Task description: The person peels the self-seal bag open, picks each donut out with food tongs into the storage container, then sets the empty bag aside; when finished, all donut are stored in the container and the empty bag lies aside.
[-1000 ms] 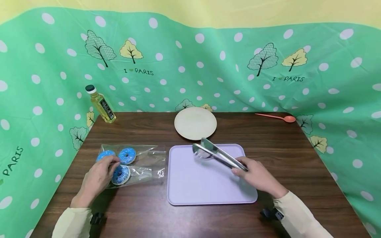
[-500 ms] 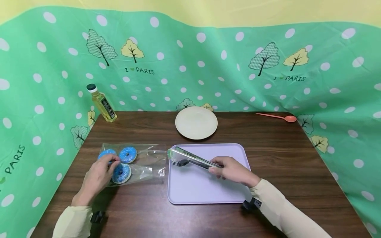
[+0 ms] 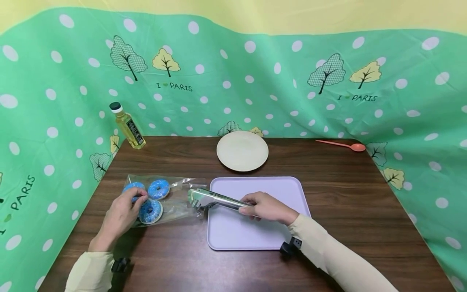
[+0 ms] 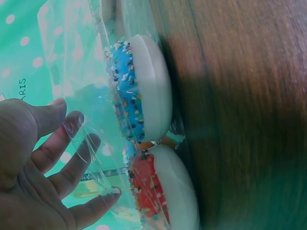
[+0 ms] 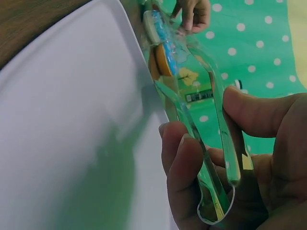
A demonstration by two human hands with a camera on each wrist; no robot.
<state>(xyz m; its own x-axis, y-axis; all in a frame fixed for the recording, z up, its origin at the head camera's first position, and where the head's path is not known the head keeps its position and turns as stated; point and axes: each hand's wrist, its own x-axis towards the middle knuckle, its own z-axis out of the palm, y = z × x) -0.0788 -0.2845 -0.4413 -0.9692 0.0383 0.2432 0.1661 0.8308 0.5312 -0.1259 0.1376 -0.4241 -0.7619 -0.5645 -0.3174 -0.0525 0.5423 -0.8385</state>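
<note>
A clear plastic bag (image 3: 176, 211) lies at the left, with several toy-like donuts inside, among them a blue-iced donut (image 3: 158, 189). My left hand (image 3: 120, 215) pinches the bag's upper film between thumb and fingers; the film is lifted off the donuts in the left wrist view. There a donut with red icing (image 4: 148, 187) shows too. My right hand (image 3: 270, 209) grips metal tongs (image 3: 223, 200), thumb on one arm and fingers on the other. The tongs' tips point left, at the bag's right end; whether they are inside it I cannot tell.
A lilac tray (image 3: 255, 237) lies under the right hand and tongs. Behind it is a cream plate (image 3: 242, 151). An oil bottle (image 3: 131, 129) stands at the back left, and an orange spoon (image 3: 355, 147) lies at the back right. Patterned cloth (image 3: 255, 89) walls the table's back and sides.
My right hand has carried the tongs left across the tray, from above its middle to the bag's right end. The tongs' arms look closer together. My left hand has stayed at the bag.
</note>
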